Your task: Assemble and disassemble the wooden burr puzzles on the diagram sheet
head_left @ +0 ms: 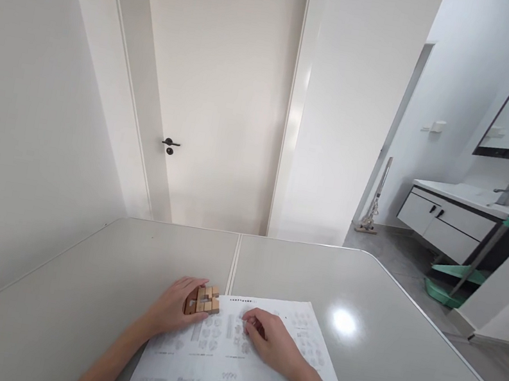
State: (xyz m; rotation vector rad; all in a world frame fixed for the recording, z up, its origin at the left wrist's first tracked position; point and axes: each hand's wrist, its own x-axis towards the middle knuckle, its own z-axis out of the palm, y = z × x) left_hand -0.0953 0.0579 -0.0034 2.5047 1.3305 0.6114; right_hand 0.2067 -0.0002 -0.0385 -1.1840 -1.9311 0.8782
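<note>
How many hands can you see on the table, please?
2: the left hand grips the wooden puzzle; the right hand, just right of it, rests on the printed sheet.

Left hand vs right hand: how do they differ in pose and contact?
The left hand curls around a wooden block puzzle at the top left corner of the printed sheet; the right hand holds nothing. The left hand rests mostly on the grey table; the right hand lies on the printed sheet, fingertips down on it. Shared: both are bare, palm down, forearms coming in from the bottom edge.
</note>
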